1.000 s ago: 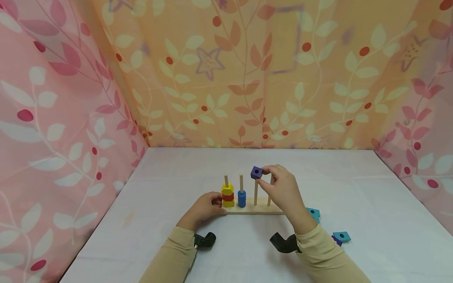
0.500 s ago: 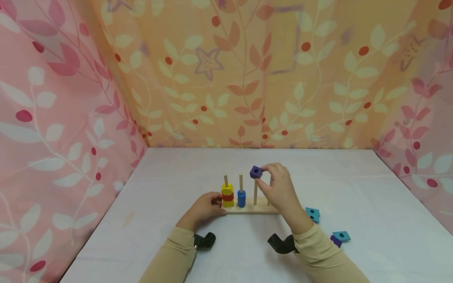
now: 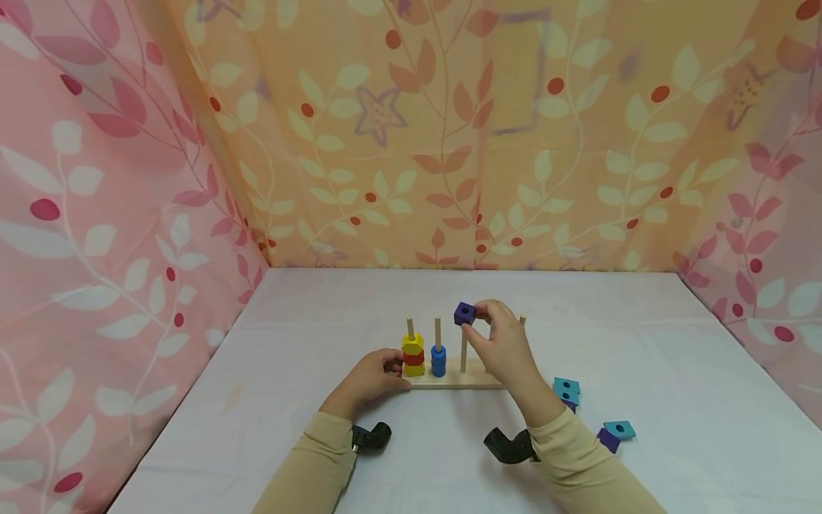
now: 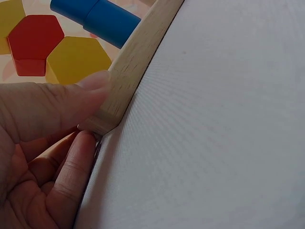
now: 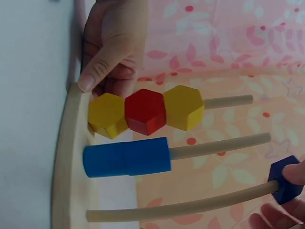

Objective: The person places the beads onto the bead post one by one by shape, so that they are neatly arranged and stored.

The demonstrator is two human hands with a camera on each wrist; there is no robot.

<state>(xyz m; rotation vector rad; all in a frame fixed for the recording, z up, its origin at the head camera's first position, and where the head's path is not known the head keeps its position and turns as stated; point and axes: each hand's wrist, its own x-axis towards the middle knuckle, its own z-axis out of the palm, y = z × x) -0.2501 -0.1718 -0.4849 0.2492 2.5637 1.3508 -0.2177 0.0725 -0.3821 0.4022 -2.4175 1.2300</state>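
My right hand (image 3: 504, 343) pinches the small purple square wooden block with a centre hole (image 3: 465, 313) by its side faces, right at the tip of the third bare wooden peg (image 3: 463, 353). I judge it light, rigid and smooth-painted, so a bit slippery; best held by opposite flat sides, keeping the hole uncovered. My left hand (image 3: 372, 375) has its fingers curled round the 9 o'clock end of the pale wooden peg base (image 3: 449, 380), thumb on top.

From the block, at 9 o'clock stands the peg with a stacked blue cylinder (image 3: 439, 361), further on the peg with the yellow-red-yellow hexagon stack (image 3: 413, 355). A fourth peg (image 3: 523, 321) shows just behind my right hand at 3 o'clock. On the white desk (image 3: 674, 371) at 4 o'clock lie loose teal square blocks (image 3: 567, 390) and another teal-on-purple pair (image 3: 616, 430). Neighbouring pegs stand close, so my fingers could knock them.
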